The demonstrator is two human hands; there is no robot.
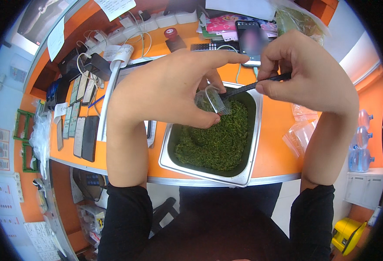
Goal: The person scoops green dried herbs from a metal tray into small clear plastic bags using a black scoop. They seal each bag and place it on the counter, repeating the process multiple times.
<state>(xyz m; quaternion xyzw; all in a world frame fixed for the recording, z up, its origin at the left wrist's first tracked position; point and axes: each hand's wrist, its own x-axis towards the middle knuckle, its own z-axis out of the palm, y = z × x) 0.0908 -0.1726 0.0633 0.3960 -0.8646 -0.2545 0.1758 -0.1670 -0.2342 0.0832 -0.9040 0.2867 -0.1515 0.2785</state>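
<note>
A rectangular stainless steel pan (166, 141) holds chopped green herb (217, 146) and sits at the front edge of the orange table. Above its far half, my left hand (175, 88) grips a small clear plastic bag (213, 101) between thumb and fingers. Some green shows through the bag. My right hand (304, 73) pinches the handle of a thin black plastic utensil (243, 89). The utensil slants down to the left, its tip at the bag's mouth; the tip's shape is hidden there.
Several phones (79, 137) lie at the left. Zip bags (301, 133) lie by my right forearm. Behind the pan are a lit phone (250, 39) on a cable, a red-topped stamp (172, 34) and a bulging clear bag of greens (297, 24). A white tube (110, 94) stands near my left wrist.
</note>
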